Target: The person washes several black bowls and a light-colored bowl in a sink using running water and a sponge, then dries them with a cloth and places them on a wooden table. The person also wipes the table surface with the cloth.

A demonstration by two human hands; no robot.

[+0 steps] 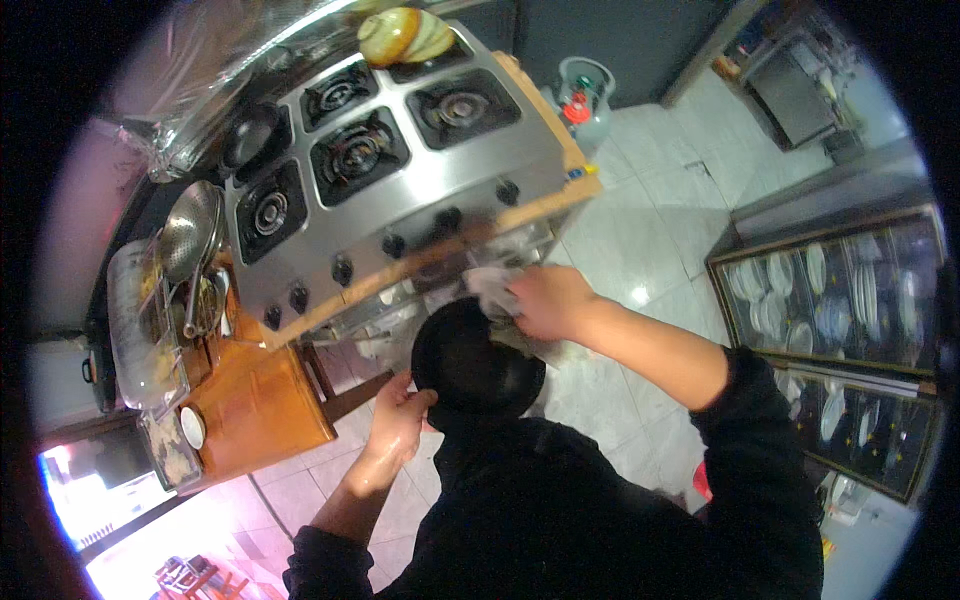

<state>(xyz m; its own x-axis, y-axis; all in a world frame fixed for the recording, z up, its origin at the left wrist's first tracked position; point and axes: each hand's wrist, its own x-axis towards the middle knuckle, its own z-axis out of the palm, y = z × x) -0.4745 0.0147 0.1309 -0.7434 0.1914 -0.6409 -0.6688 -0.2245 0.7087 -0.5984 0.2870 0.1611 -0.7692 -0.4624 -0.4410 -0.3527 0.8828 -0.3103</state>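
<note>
In front of my torso I hold a black frying pan (pixel 465 367), its dark inner face turned up towards me. My left hand (pixel 397 416) grips the pan's left rim, thumb on top. A whitish cloth or tissue (pixel 491 289) is bunched in my right hand (pixel 555 304), at the pan's upper right edge. This hand and the cloth are blurred. Just beyond the pan is the front of a steel gas stove (pixel 442 172) with several burners and black knobs. Another small dark pan (pixel 253 136) rests at its back left.
Left of the stove, a wooden table (pixel 255 405) carries a perforated metal ladle (pixel 189 225), a clear plastic box (pixel 131 330) and a small white bowl (pixel 193 427). A gas cylinder (pixel 592 124) stands past the stove's right end. Glass-fronted dish cabinets (pixel 832 289) are on the right.
</note>
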